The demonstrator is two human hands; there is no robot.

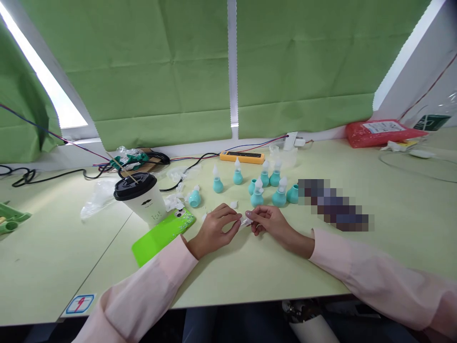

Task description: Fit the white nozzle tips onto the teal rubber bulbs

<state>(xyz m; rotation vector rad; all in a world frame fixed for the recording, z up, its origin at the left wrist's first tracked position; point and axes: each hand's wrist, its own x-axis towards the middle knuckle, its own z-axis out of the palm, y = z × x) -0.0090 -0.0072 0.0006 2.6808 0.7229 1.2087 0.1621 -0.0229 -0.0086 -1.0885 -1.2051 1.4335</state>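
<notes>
Between my two hands is a small clear plastic piece [244, 221], pinched at both ends; its exact kind is too small to tell. My left hand [219, 226] closes thumb and forefinger on its left end. On its other end, my right hand [269, 221] has its fingertips pressed together. Just beyond my hands stand several turquoise squeeze bulbs with clear nozzles, among them a bulb [257, 197] and another bulb [279, 196]. One turquoise bulb [194, 197] lies tipped over to the left. A small translucent piece [233, 204] rests on the table near my left fingers.
A paper cup [143, 200] with a black lid and a green phone [162, 238] are on the left. An orange power strip [242, 157], black cables [157, 157] and clear plastic bags [98, 197] lie farther back. A red package [382, 133] sits at the back right.
</notes>
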